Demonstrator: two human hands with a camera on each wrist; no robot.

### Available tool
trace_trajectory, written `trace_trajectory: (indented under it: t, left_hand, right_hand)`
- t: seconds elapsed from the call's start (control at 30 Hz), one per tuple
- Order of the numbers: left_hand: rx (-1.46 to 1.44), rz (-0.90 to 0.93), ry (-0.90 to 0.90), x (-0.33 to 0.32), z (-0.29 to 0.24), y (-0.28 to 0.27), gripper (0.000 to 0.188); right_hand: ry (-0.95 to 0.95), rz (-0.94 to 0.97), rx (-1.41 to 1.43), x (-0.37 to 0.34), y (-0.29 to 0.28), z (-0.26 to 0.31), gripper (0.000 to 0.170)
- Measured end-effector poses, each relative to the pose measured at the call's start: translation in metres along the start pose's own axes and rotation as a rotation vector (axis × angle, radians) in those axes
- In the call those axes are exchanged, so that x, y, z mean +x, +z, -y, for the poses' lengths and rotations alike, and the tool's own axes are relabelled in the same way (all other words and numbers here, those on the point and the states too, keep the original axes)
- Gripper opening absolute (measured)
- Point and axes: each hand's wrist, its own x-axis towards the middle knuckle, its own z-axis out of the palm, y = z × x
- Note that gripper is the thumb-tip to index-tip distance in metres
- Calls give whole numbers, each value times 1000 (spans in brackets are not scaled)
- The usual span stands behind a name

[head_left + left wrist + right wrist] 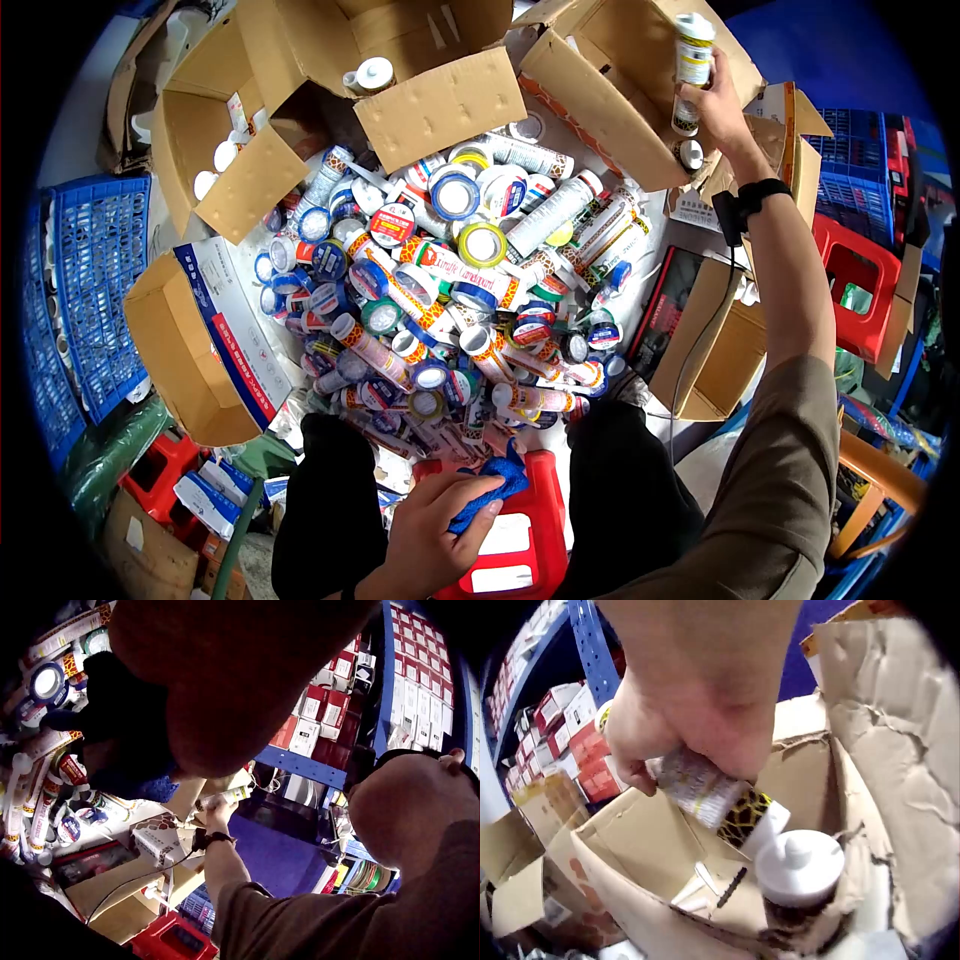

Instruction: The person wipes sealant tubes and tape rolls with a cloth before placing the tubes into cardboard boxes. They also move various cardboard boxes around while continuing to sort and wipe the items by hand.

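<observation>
My right hand [712, 100] grips a white and yellow cartridge tube [693, 65] over the open carton [600, 100] at the upper right. In the right wrist view, the hand [697, 727] curls round the tube [705, 791], whose giraffe-patterned end points down beside a white-capped tube [799, 866] at the carton's edge. Low in the head view my left hand [435, 530] holds a crumpled blue cloth [490, 490] above a red stool [545, 500]. A big pile of tubes and tape rolls [450, 260] lies between the cartons.
Open cartons [440, 105] ring the pile at the back, with more at the left [180, 360] and right [725, 350]. Blue crates [95, 290] stand far left. Another red stool [860, 285] is at the right. Several white tubes lie in the carton [649, 847] below my right hand.
</observation>
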Motion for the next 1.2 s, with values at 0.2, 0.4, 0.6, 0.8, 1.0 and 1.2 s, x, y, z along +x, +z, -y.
trace_trajectory:
  t: [0.2,0.4,0.6,0.8,1.0,1.2]
  left_hand:
    - [19,-2,-22,-2,-1,2,24]
    - [-2,-11,53,-4,4,1,23]
    - [-7,-27,61,-4,3,1,26]
    - [-5,-32,86,-11,2,-1,26]
    - [-15,-40,92,-21,1,1,23]
    - [-60,-33,133,-37,-6,0,26]
  right_hand:
    - [202,-96,-123,-3,-26,14,53]
    - [77,-194,-565,-30,-31,-14,75]
    - [-187,247,-1082,-36,-28,-38,29]
    - [18,353,-1162,-52,0,-34,37]
    - [-4,248,-1252,-60,10,-16,50]
    - [-344,323,-1088,-108,72,87,42]
